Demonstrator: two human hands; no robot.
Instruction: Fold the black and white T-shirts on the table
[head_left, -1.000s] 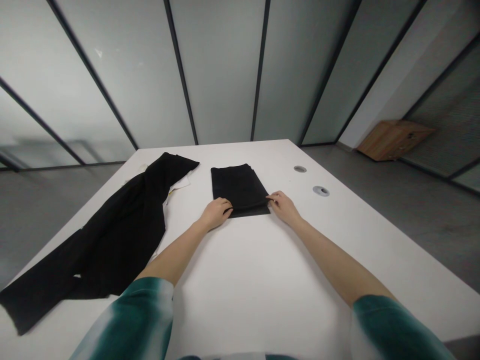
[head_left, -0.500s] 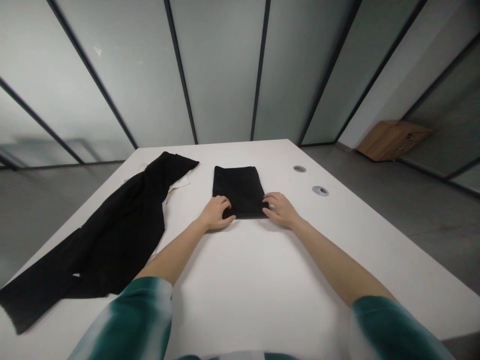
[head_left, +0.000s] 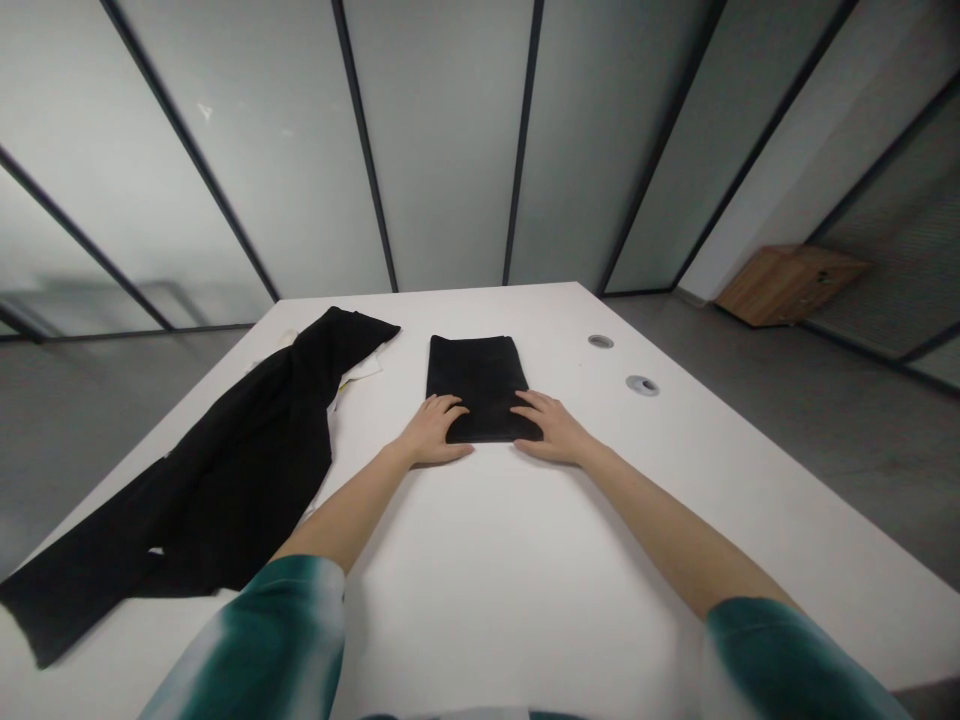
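A piece of black cloth [head_left: 484,372], folded into a flat rectangle, lies near the middle of the white table. My left hand [head_left: 435,430] rests on its near left corner, fingers stretched over the fabric and thumb on the tabletop by the near edge. On the near right corner lies my right hand [head_left: 553,428], its fingers spread across the cloth and its thumb just off the near edge. What kind of garment the folded cloth is cannot be made out.
Along the table's left side a black garment [head_left: 247,470] is spread out, with some white material [head_left: 366,368] under its far end. Two round cable grommets [head_left: 643,385] are set in the white table [head_left: 480,580] at right. A wooden cabinet [head_left: 787,285] stands on the floor beyond.
Both hands have opened from curled fingers at the cloth's near corners to fingers laid flat on it. The right fingers have moved inward over the fabric.
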